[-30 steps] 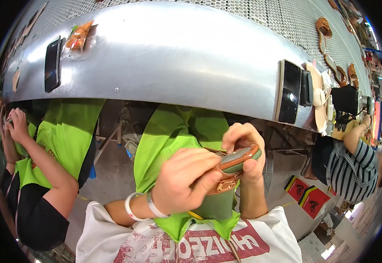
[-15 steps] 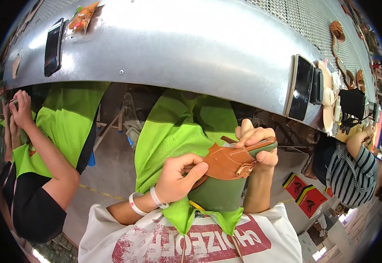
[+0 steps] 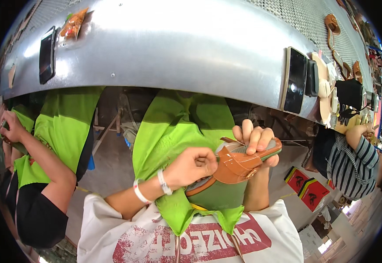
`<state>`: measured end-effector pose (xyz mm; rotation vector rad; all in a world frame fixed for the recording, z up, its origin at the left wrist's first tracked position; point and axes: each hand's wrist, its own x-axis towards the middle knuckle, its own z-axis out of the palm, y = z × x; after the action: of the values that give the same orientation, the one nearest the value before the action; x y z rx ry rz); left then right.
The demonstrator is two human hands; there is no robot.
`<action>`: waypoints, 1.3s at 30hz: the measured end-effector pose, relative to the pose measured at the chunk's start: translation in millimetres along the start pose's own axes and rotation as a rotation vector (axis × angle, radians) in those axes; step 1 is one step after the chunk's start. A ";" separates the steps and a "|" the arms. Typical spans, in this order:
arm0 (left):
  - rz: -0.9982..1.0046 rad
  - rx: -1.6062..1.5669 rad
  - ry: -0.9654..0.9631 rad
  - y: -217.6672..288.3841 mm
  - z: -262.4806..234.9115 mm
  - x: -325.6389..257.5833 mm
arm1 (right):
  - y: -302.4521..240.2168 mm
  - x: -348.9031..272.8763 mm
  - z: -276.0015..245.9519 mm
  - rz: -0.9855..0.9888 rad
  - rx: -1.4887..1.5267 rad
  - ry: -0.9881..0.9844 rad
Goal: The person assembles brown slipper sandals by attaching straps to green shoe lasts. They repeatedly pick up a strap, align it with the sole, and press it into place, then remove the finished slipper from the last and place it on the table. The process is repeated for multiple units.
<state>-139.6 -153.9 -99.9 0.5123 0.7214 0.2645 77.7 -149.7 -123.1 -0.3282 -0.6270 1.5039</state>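
A brown sandal with a buckled strap (image 3: 234, 165) and a green sole is tilted over my lap, its toe end toward the right. My right hand (image 3: 257, 139) grips that end, fingers over the top and thumb beneath. Against the strap's left edge, my left hand (image 3: 196, 165) has its fingers curled into a pinch. Whatever they pinch is hidden or too small to make out. Two white bands circle my left wrist. A bright green apron (image 3: 162, 140) covers my lap under the sandal.
Ahead stands a metal table (image 3: 164, 52) holding a phone (image 3: 296, 81), another phone (image 3: 47, 55) and a bag of orange snacks (image 3: 73, 24). Brown sandals (image 3: 332, 24) lie on the mesh at far right. One co-worker (image 3: 46, 162) sits at left, another (image 3: 349, 162) at right, near red boxes (image 3: 307, 188).
My left hand has gone from pressing thumb and finger on the strap to a pinch at its edge. The sandal has turned slightly, showing more of its insole. The view has shifted a little.
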 end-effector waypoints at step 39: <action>0.209 0.062 -0.189 13.3 -71.2 -25.5 | 19.6 -18.1 58.6 0.262 -0.757 0.042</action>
<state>-207.7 -127.7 -123.7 0.6633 0.4938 0.3845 29.1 -176.5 -90.5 -1.0498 -1.1436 1.4482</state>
